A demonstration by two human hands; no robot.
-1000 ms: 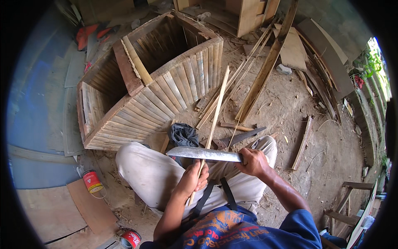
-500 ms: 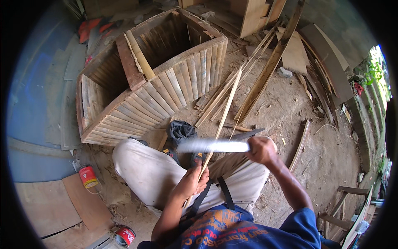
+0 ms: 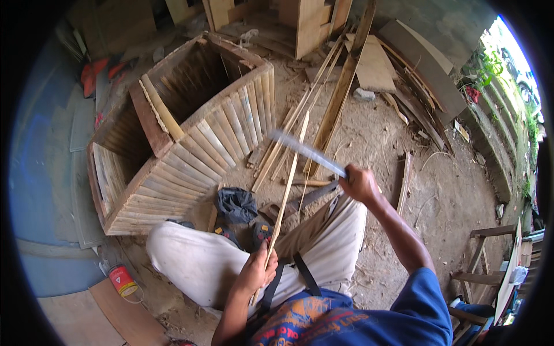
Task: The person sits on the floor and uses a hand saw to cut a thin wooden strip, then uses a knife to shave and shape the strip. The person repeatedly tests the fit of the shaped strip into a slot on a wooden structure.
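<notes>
My left hand (image 3: 258,272) is closed around the lower part of a long, thin bamboo strip (image 3: 287,199), which slants up and away from my lap. In my right hand (image 3: 359,185) is the handle of a machete (image 3: 314,154), its long pale blade smeared by motion. The blade points up to the left and crosses the strip's upper part in the picture; whether they touch I cannot tell. Below it, a dark flat blade (image 3: 316,196) lies on the ground near my right knee. A crumpled black plastic bag (image 3: 235,205) lies beyond my feet.
A curved counter frame (image 3: 190,153) faced with bamboo slats stands at the left front. Long bamboo pieces (image 3: 334,109) and boards (image 3: 372,72) lie ahead on the dirt floor. At the left is a red can (image 3: 122,281); a wooden stand (image 3: 485,278) is at the right.
The machete has swung from lying level across the strip to tilting up and forward, farther along it. My left hand keeps its hold. The whole view has also shifted.
</notes>
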